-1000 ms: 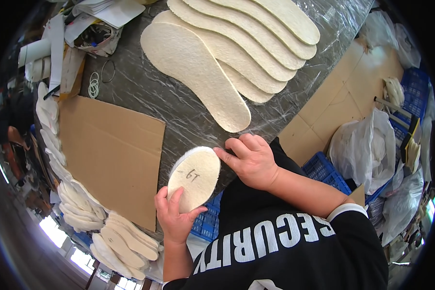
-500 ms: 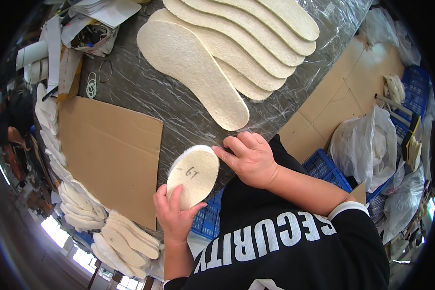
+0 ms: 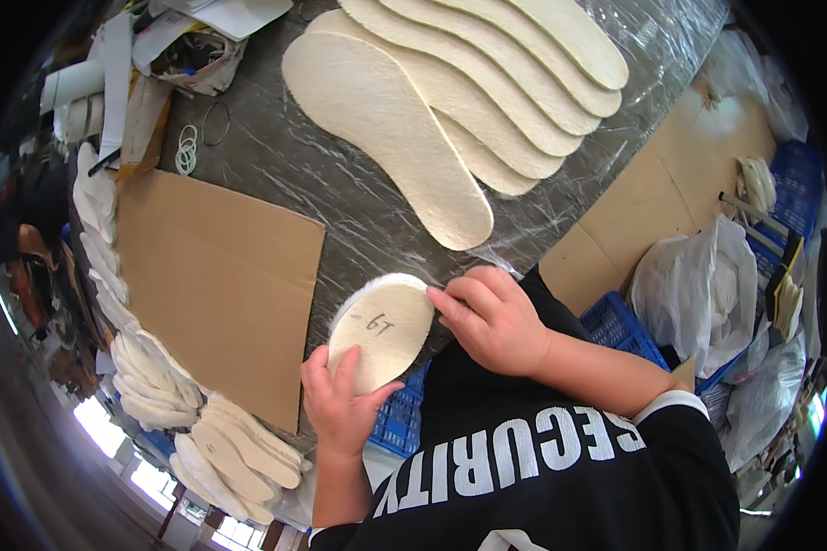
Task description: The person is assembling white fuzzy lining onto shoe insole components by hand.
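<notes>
My left hand [image 3: 345, 404] grips the near end of a cream insole [image 3: 383, 332], thumb and fingers pressed on its sides. White fluff shows along the insole's far left edge, and a handwritten mark is on the face turned up. At the upper right edge of it, my right hand [image 3: 494, 321] pinches with thumb and forefinger, the other fingers curled in. Beyond my hands, on a dark table [image 3: 257, 151] under clear plastic film, lies a large cream insole [image 3: 395, 138], overlapping a fan of several similar insoles [image 3: 515, 87].
A brown cardboard sheet [image 3: 220, 285] covers the table's left part, with piled insoles [image 3: 243, 450] along its outer edge. Pale rubber bands [image 3: 186, 151] lie behind it. Blue crates [image 3: 620, 326] and white plastic bags [image 3: 694, 285] stand to the right.
The whole view has shifted slightly, so the table things sit farther right. My right hand has dropped a little at the insole's edge; my left hand keeps its hold.
</notes>
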A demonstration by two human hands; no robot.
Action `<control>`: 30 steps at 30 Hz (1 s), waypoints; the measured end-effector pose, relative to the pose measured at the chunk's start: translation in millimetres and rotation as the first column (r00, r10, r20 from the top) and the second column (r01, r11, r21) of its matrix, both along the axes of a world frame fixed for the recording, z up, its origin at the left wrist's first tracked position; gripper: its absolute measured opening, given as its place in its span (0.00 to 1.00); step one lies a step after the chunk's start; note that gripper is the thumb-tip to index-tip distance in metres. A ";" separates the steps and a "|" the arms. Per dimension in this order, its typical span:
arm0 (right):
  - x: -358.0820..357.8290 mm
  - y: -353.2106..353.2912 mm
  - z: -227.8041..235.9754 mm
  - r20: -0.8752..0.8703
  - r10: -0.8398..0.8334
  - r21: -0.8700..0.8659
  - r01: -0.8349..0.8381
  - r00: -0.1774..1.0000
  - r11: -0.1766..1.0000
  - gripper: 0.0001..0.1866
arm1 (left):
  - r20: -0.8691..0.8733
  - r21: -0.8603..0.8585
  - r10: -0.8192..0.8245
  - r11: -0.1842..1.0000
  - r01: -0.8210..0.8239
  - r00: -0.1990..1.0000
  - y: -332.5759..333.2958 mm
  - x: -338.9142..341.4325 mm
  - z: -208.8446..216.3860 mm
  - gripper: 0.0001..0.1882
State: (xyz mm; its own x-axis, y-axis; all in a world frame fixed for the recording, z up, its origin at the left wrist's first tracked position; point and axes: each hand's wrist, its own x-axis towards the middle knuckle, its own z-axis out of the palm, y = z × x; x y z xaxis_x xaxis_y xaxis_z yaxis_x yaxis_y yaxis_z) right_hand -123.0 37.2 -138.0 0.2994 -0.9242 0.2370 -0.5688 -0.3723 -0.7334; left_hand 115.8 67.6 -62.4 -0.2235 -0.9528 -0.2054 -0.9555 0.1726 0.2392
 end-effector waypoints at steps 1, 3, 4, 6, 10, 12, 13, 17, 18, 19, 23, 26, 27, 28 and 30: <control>1.2 2.1 1.4 0.053 0.010 -0.015 -0.009 0.999 1.000 0.24 | -0.002 0.011 0.000 1.000 0.000 1.000 -0.5 -0.3 1.1 0.39; 1.3 0.4 7.5 0.067 0.117 0.052 -0.121 0.991 0.991 0.30 | 0.003 0.018 0.021 1.000 -0.021 1.000 -1.6 -0.3 3.8 0.39; 2.9 -4.8 10.8 0.070 0.202 0.094 -0.208 0.977 0.974 0.35 | -0.011 0.010 -0.008 1.000 0.008 1.000 -4.2 -0.5 4.6 0.38; 7.2 -10.9 9.7 0.063 0.368 0.205 -0.373 0.928 0.905 0.48 | -0.017 -0.002 -0.018 1.000 0.018 1.000 -7.3 -0.2 5.4 0.38; 17.9 -26.5 16.3 -0.085 0.481 0.209 -0.456 0.873 0.865 0.51 | -0.044 0.045 -0.032 0.998 0.034 0.998 -9.5 1.6 5.0 0.37; 22.5 -28.5 16.0 -0.120 0.480 0.224 -0.448 0.869 0.866 0.50 | -0.056 0.049 -0.019 0.999 0.022 0.998 -10.3 2.9 6.1 0.38; 24.7 -29.2 16.4 -0.134 0.485 0.230 -0.448 0.864 0.864 0.50 | -0.076 0.061 -0.026 0.998 0.030 0.997 -10.0 4.5 8.3 0.38; 22.6 -31.0 11.3 -0.178 0.469 0.190 -0.437 0.865 0.879 0.49 | -0.164 0.107 -0.031 0.993 0.049 0.986 -16.8 8.4 12.6 0.41; 23.0 -30.2 9.8 -0.179 0.456 0.175 -0.428 0.872 0.887 0.49 | -0.164 0.106 -0.014 0.994 0.032 0.986 -17.4 9.6 15.2 0.41; 23.3 -30.3 9.2 -0.179 0.470 0.174 -0.442 0.864 0.880 0.49 | -0.252 0.147 0.059 0.989 -0.022 0.966 -18.1 11.5 18.5 0.39; 20.7 -28.7 5.1 -0.187 0.458 0.146 -0.436 0.869 0.888 0.47 | -0.304 0.348 0.289 0.921 -0.176 0.908 -20.1 26.0 32.0 0.32; 19.8 -28.1 3.3 -0.215 0.436 0.102 -0.423 0.874 0.900 0.47 | -0.332 0.492 0.453 0.832 -0.257 0.827 -18.9 45.3 32.1 0.19; 20.6 -28.6 3.8 -0.213 0.446 0.101 -0.435 0.869 0.895 0.47 | -0.321 0.575 0.519 0.772 -0.272 0.792 -15.8 50.4 29.9 0.16; 21.4 -29.1 4.3 -0.221 0.441 0.093 -0.431 0.870 0.898 0.47 | -0.321 0.562 0.531 0.774 -0.294 0.785 -14.7 51.6 27.1 0.11; 21.6 -29.2 5.0 -0.231 0.433 0.088 -0.424 0.871 0.901 0.46 | -0.311 0.559 0.545 0.767 -0.313 0.778 -14.5 52.7 22.2 0.10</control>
State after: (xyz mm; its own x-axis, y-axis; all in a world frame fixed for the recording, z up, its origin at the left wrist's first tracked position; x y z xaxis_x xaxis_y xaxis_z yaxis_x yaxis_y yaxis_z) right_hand -101.4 8.0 -133.0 0.7115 -0.6982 0.0787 -0.5183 -0.5972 -0.6121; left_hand 168.5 53.1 -40.2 0.0129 -0.7835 -0.6212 -0.6679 -0.4691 0.5778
